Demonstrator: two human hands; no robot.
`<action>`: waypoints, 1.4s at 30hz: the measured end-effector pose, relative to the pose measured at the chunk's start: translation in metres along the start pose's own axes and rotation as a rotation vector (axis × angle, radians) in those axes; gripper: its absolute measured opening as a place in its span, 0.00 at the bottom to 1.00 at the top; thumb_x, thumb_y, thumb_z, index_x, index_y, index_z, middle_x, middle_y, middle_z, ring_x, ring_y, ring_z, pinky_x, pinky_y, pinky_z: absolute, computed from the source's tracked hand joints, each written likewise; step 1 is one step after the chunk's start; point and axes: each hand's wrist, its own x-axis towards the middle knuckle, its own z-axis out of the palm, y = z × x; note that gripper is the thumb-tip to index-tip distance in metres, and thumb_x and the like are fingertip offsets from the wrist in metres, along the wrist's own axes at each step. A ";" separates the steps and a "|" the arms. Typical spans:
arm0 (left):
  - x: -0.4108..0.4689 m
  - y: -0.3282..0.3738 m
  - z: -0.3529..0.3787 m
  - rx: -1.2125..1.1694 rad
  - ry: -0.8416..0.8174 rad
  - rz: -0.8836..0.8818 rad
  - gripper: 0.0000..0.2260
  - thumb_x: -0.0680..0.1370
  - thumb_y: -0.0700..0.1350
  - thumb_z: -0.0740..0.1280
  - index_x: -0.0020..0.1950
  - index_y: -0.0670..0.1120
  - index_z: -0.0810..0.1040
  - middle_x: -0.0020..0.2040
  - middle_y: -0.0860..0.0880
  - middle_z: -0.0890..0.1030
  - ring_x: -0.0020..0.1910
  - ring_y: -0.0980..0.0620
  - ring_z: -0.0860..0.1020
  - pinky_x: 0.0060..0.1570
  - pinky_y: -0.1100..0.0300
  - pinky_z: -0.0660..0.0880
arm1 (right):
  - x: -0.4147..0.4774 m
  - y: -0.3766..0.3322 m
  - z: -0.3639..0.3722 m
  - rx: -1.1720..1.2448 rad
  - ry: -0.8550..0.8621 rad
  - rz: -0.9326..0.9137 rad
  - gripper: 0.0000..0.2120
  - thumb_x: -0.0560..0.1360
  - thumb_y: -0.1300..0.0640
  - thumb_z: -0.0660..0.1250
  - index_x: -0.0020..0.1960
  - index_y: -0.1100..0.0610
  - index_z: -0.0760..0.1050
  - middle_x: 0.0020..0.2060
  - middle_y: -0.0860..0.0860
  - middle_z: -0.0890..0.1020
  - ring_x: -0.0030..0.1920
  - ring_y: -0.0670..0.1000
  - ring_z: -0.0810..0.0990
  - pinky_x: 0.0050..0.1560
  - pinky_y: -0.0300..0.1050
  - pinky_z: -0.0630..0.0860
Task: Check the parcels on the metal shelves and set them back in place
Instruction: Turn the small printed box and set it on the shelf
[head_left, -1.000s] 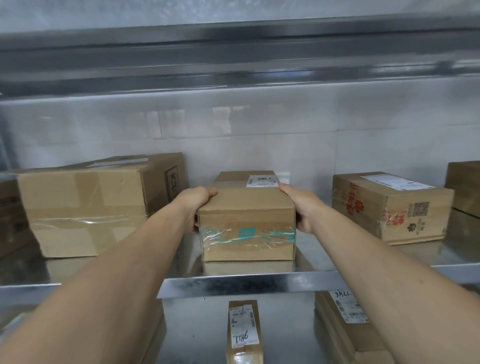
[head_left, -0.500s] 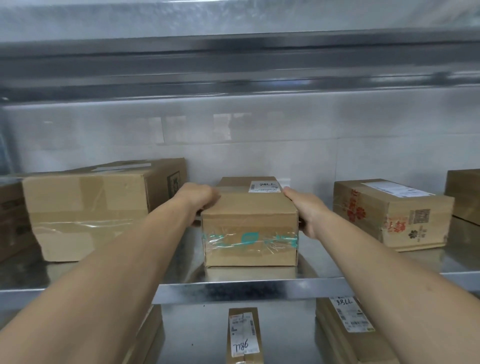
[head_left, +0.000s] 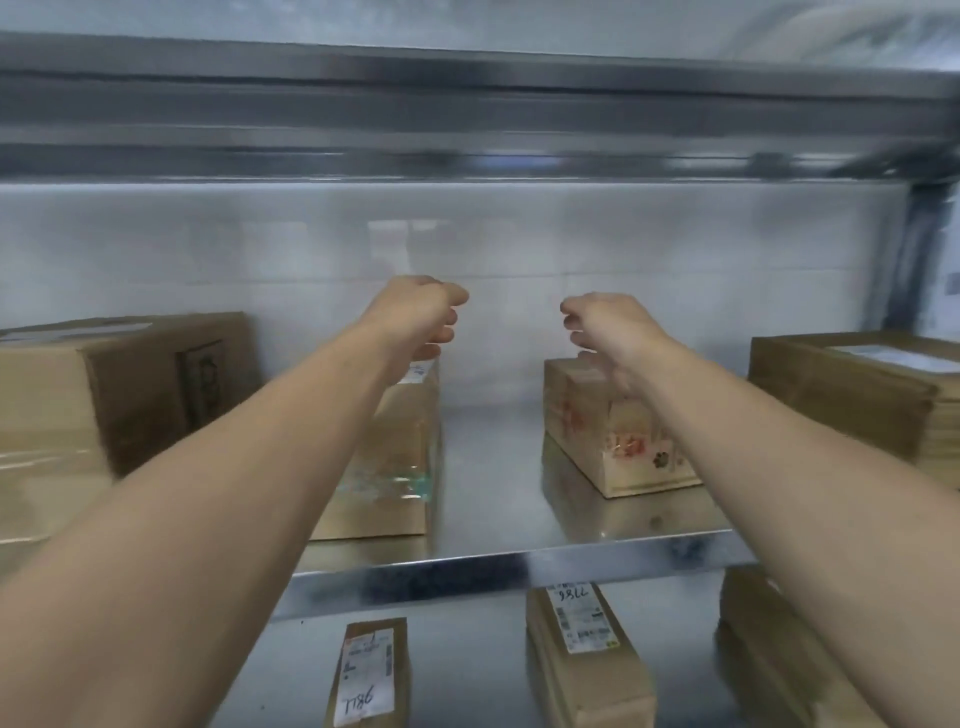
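A small cardboard parcel (head_left: 395, 457) with teal-printed clear tape stands on the metal shelf (head_left: 519, 566), partly hidden behind my left forearm. My left hand (head_left: 415, 317) hovers above its back end, fingers loosely curled, holding nothing. My right hand (head_left: 608, 332) hangs in the air over the near corner of a parcel with red print (head_left: 613, 447), fingers loosely curled and empty. Neither hand touches a parcel. The picture is blurred by motion.
A large brown box (head_left: 104, 405) stands at the left and another brown box (head_left: 857, 395) at the right. On the shelf below lie a narrow labelled parcel (head_left: 369, 675) and a flat labelled one (head_left: 582, 649). An upper shelf beam (head_left: 467, 114) runs overhead.
Both hands have let go of the taped parcel and risen above it. The view has swung right, so the parcel now sits left of centre.
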 end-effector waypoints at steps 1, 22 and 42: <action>0.002 0.000 0.013 -0.007 -0.012 -0.015 0.08 0.82 0.47 0.66 0.59 0.46 0.78 0.48 0.48 0.77 0.43 0.48 0.77 0.47 0.56 0.73 | 0.003 0.000 -0.012 -0.023 0.010 -0.011 0.04 0.82 0.56 0.64 0.53 0.56 0.76 0.44 0.52 0.77 0.39 0.50 0.74 0.44 0.45 0.72; 0.008 -0.050 0.155 -0.075 -0.067 -0.434 0.17 0.82 0.58 0.64 0.64 0.49 0.68 0.64 0.41 0.72 0.62 0.37 0.73 0.54 0.41 0.78 | 0.045 0.092 -0.133 0.017 -0.089 0.443 0.16 0.84 0.55 0.58 0.40 0.55 0.75 0.34 0.53 0.75 0.36 0.54 0.72 0.54 0.59 0.78; 0.004 -0.062 0.147 -0.230 -0.271 -0.485 0.18 0.83 0.59 0.61 0.70 0.53 0.74 0.65 0.44 0.77 0.53 0.35 0.83 0.46 0.40 0.83 | 0.032 0.100 -0.123 0.119 -0.154 0.517 0.14 0.84 0.46 0.62 0.45 0.50 0.80 0.39 0.52 0.79 0.42 0.54 0.79 0.41 0.50 0.79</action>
